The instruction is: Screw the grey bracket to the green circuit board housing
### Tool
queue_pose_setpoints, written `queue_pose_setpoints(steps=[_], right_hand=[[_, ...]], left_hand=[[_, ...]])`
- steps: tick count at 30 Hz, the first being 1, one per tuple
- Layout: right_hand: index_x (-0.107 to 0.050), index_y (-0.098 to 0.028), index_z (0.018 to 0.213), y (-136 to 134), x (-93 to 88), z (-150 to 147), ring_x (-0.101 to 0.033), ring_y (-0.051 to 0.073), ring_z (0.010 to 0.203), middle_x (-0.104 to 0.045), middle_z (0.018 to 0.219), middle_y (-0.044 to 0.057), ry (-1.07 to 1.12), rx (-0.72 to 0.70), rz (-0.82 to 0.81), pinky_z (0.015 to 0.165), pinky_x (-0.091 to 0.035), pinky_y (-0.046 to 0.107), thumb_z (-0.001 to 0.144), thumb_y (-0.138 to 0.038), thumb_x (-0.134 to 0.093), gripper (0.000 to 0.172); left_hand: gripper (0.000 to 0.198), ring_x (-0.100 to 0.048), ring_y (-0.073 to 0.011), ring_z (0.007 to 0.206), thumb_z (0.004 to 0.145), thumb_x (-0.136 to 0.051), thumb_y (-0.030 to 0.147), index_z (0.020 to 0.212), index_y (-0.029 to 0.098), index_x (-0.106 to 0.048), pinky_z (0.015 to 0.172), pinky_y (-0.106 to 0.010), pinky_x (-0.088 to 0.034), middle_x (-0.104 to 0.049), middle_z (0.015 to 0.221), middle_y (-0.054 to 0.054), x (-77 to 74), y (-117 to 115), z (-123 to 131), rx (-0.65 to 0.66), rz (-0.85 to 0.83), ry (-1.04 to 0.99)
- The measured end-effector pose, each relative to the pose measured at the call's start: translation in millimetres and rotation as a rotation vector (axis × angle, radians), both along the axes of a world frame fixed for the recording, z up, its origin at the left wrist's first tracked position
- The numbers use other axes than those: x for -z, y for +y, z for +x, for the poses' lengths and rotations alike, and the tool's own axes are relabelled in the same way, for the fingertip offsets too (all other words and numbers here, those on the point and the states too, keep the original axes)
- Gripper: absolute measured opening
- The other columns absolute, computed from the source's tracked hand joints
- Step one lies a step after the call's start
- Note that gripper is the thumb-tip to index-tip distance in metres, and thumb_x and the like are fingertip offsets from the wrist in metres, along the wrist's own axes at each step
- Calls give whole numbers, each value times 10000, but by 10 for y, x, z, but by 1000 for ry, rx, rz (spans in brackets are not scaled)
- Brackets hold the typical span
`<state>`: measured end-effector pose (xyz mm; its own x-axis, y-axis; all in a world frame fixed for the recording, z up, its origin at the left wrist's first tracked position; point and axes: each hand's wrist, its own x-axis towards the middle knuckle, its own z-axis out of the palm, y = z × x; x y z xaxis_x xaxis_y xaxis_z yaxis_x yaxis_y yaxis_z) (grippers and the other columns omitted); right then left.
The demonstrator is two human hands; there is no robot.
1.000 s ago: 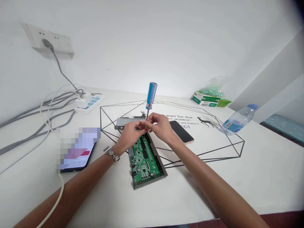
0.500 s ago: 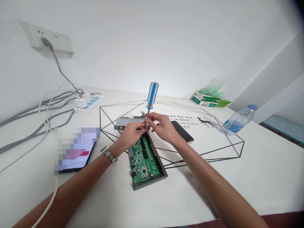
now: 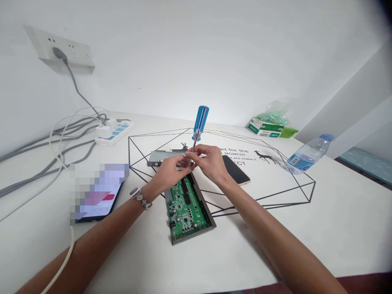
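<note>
A screwdriver (image 3: 201, 120) with a blue-and-clear handle stands nearly upright, leaning slightly right, above the far end of a green circuit board (image 3: 188, 212) set in a dark metal case (image 3: 206, 208). My right hand (image 3: 210, 162) pinches the metal shaft below the handle between thumb and fingers. Lower on the same shaft, close to its tip, the fingers of my left hand (image 3: 172, 169) are pressed together. Both hands cover the tip and the board's far end, so any screw there is hidden. Just behind my left hand lies a grey metal cover (image 3: 162, 156).
A dark phone (image 3: 235, 170) lies right of my right hand. Left are a lit phone (image 3: 104, 196), a power strip (image 3: 114, 134) and cables (image 3: 45, 171). A tilted water bottle (image 3: 309, 155) and green-white boxes (image 3: 266, 127) stand on the right of the white table (image 3: 260, 245).
The screwdriver handle has tilted a little to the right and turned, showing more blue. My right hand has shifted slightly with it; my left hand stays almost in place.
</note>
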<state>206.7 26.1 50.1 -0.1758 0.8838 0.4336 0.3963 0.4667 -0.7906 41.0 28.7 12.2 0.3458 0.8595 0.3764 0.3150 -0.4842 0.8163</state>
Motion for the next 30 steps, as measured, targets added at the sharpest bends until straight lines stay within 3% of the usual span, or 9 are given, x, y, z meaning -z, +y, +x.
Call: queue_pose_setpoints(steps=[3,7,10,13,16,21,30], right_hand=[[-712,-158,884,-12,-2,2,-642,160,626,-691,733,37,26,-35,-37,604,-551,308,882,-412,-629,268],[-659,-164,965,-96,-98,10,-644,139,587,-702,799,49,69,-64,-2,599,-561,308,945,-434,-560,288],[-597,-196,1007,-197,-134,-48,-648,131,624,-694,812,30,176,-62,70,657,-571,308,975,-438,-522,256],[-544,-210,1013,-294,-47,-178,-681,145,732,-716,889,42,271,-142,11,749,-585,328,1000,-434,-480,233],[-540,-203,969,-342,118,-323,-693,155,806,-728,981,68,305,-238,-91,810,-585,347,1012,-440,-460,253],[-531,-200,925,-298,294,-457,-696,158,779,-729,976,81,353,-269,-179,779,-586,339,1000,-477,-474,292],[-524,-208,942,-307,216,-424,-708,157,765,-735,966,66,474,-260,-186,771,-588,339,982,-445,-528,240]], left_hand=[[234,-696,-244,854,841,-645,397,886,198,-760,805,-339,-524,-772,913,-71,-82,25,-145,-20,27,106],[237,-677,-221,767,823,-631,422,825,229,-769,662,-288,-498,-765,836,-51,-215,62,-632,-132,45,300],[166,-676,-201,677,749,-670,375,752,244,-773,584,-254,-475,-754,745,-39,-207,95,-1013,-121,-53,426],[132,-685,-195,642,681,-646,285,711,251,-770,531,-234,-459,-750,705,-24,-138,125,-1208,-63,-157,507],[167,-688,-190,665,649,-606,255,700,249,-765,538,-227,-460,-746,699,-8,-114,132,-1215,-27,-225,566],[185,-696,-200,768,661,-607,287,748,229,-760,632,-245,-487,-761,761,-3,-184,98,-1126,-17,-303,624],[211,-698,-219,825,649,-720,382,794,236,-767,661,-269,-488,-775,852,-19,-261,-13,-1001,-51,-299,615]])
